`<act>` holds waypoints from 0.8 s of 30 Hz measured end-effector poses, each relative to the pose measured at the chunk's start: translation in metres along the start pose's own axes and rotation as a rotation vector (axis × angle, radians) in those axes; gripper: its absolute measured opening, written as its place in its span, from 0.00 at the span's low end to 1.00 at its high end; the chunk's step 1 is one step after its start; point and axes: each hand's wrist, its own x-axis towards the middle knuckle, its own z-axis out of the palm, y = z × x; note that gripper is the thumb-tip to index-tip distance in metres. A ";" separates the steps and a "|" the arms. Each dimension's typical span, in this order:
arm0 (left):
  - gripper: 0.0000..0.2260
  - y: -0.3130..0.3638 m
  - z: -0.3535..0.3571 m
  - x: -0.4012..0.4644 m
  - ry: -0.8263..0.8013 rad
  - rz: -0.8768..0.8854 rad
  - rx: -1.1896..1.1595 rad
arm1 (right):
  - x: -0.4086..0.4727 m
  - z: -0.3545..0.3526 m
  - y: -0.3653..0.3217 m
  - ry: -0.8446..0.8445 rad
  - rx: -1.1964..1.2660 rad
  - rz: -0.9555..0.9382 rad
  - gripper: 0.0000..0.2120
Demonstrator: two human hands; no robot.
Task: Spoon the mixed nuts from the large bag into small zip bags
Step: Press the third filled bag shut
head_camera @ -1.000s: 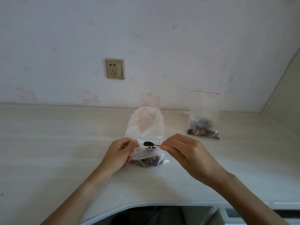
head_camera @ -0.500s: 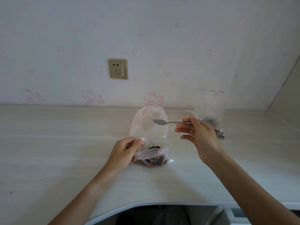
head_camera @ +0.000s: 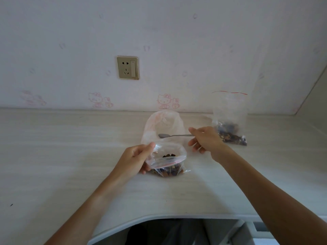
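Spooning nuts at a pale bench

The left hand [head_camera: 136, 159] pinches open the mouth of a small zip bag [head_camera: 168, 160] holding nuts, while the right hand [head_camera: 205, 139] holds a spoon [head_camera: 174, 135] level above it. Another bag [head_camera: 230, 124] with nuts stands near the wall [head_camera: 177, 41].

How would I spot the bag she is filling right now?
Start at the wall socket and drop to the desk. The small zip bag sits nearest the person, held open by the left hand; unlike the other bags, its red-striped mouth gapes upward.
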 end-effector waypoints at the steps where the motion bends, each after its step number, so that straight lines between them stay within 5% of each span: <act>1: 0.22 0.002 -0.002 0.000 -0.004 -0.036 -0.012 | -0.003 -0.006 0.002 0.022 -0.023 -0.011 0.25; 5: 0.21 0.007 -0.017 0.000 -0.128 -0.207 -0.163 | -0.020 -0.023 0.005 -0.007 -0.042 -0.050 0.19; 10: 0.14 0.013 -0.029 -0.007 -0.321 -0.329 -0.422 | -0.045 -0.019 0.011 -0.346 0.015 0.063 0.20; 15: 0.20 0.018 -0.020 -0.013 -0.260 -0.321 -0.465 | -0.053 -0.003 0.015 -0.570 0.257 0.175 0.17; 20: 0.14 0.032 -0.013 -0.011 -0.114 -0.260 -0.219 | -0.063 0.007 0.009 -0.366 0.211 -0.038 0.06; 24: 0.09 0.038 -0.010 -0.007 0.207 0.037 0.270 | -0.073 0.017 -0.002 0.015 -0.256 -0.501 0.09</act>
